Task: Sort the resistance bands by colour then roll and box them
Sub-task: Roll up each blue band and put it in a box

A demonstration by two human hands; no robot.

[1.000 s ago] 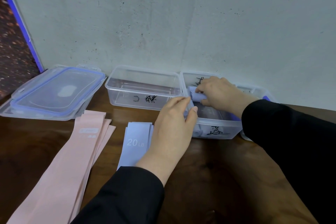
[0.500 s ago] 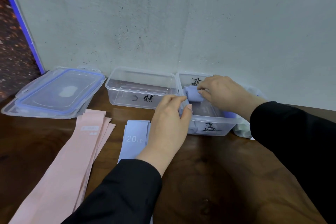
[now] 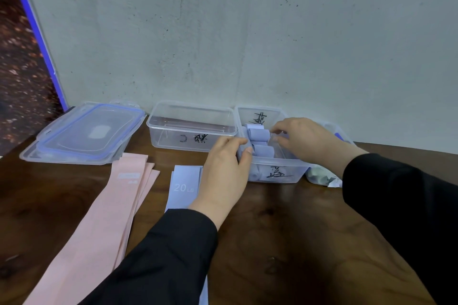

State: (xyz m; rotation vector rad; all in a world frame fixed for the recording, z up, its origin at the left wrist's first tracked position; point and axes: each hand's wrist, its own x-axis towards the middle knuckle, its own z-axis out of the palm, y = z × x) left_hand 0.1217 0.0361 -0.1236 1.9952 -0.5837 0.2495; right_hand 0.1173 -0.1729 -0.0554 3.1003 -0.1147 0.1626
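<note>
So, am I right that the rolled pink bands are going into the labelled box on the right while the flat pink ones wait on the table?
Not quite: the rolled bands in the right-hand box are light blue, not pink, as the head view shows. The flat pink bands do wait on the table.

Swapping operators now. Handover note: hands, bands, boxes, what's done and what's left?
Left hand grips the near-left rim of the blue-band box. Right hand is over that box, fingers curled, holding nothing I can see.
Done: rolled blue bands sit in the box.
Left: flat blue bands, top one marked 20 LB, and the flat pink bands to roll. The middle box looks empty; lids stacked far left.
</note>
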